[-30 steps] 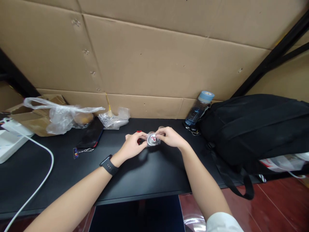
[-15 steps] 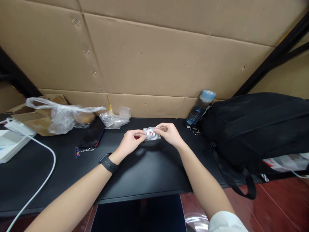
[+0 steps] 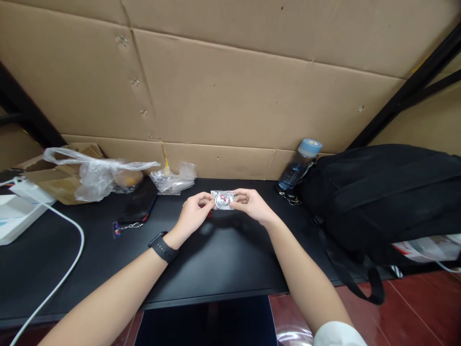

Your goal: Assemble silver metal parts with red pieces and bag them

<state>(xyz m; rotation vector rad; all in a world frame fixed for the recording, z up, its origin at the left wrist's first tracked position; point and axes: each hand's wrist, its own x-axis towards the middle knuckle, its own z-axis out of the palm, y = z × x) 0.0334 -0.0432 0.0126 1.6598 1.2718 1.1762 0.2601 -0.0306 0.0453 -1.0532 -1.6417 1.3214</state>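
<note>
Between my two hands is a small clear plastic packet (image 3: 224, 200) with a round, silvery disc-like item in it that bears a red mark; its exact kind cannot be made out. The packet's left end is pinched by my left hand (image 3: 196, 211), which has a dark watch (image 3: 163, 246) at the wrist. My right hand (image 3: 252, 205) grips the right end between thumb and fingers. A small red thing (image 3: 208, 212) shows just under my left fingertips, partly hidden. Both hands are above the black table (image 3: 216, 269).
Along the back left lie a cardboard box (image 3: 68, 185), a plastic bag (image 3: 95, 180), a dark pouch (image 3: 139, 204) with a keychain and several clear wrappers (image 3: 173, 182). A white cable (image 3: 77, 259) runs down the left. At right stand a bottle (image 3: 298, 166) and a black backpack (image 3: 382, 202).
The packet has tilted slightly, and the fingers of my right hand have shifted on its right end. The red thing under my left fingers shows lower. The whole view has shifted slightly.
</note>
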